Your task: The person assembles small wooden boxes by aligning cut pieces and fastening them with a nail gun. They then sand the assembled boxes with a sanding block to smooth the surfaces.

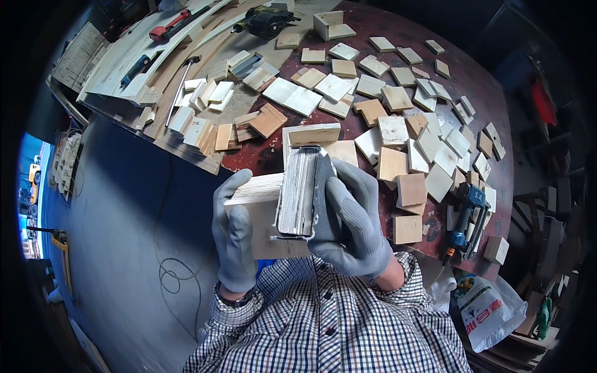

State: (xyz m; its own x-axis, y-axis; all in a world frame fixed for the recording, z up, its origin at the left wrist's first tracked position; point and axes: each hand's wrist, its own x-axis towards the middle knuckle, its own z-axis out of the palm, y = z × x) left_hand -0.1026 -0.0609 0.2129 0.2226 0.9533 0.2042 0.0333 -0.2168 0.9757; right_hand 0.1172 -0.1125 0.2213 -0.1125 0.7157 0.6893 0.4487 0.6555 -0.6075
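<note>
Both my hands wear grey gloves and are raised over the near edge of the table, in front of my chest. My left hand [235,230] grips a pale wooden piece [263,217] by its left side, thumb on the near face. Closed round a block wrapped in dark grey sheet, which looks like a sanding block [297,193], is my right hand [357,224]. Whitish layers show along the block's side. It sits against the wooden piece and covers part of it. Just beyond, a wooden strip [314,133] stands on edge; whether it joins the held piece, I cannot tell.
Many small wooden boards [393,132] lie scattered over the dark red table [258,152]. A blue nail gun [466,214] rests at the right edge. A hammer [181,87], a red tool [171,26] and long planks lie far left. A plastic bag [488,311] hangs below right.
</note>
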